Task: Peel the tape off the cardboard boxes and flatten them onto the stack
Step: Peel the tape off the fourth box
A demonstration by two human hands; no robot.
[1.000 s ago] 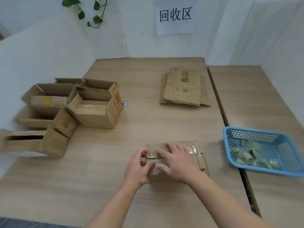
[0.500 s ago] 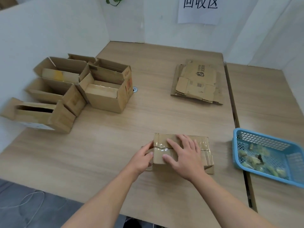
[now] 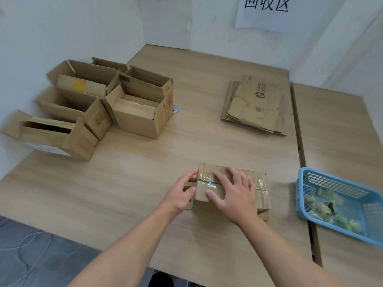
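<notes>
A small taped cardboard box [image 3: 259,189] lies on the wooden table [image 3: 145,172] near the front edge. Clear tape [image 3: 209,179] runs across its top seam. My right hand [image 3: 234,193] lies flat on top of the box, fingers spread, pressing it down. My left hand [image 3: 182,193] is at the box's left end, thumb and fingers pinching at the tape end there. A stack of flattened boxes [image 3: 255,104] lies at the back right of the table.
Several open cardboard boxes [image 3: 141,104] stand in a cluster at the left against the white wall. A blue plastic basket [image 3: 339,199] with crumpled tape scraps sits on the adjoining table at right. A paper sign [image 3: 267,11] hangs on the back wall.
The camera has tilted down and moved closer. Both hands stay on the small box, the left hand's fingers shifting at the tape on its left end.
</notes>
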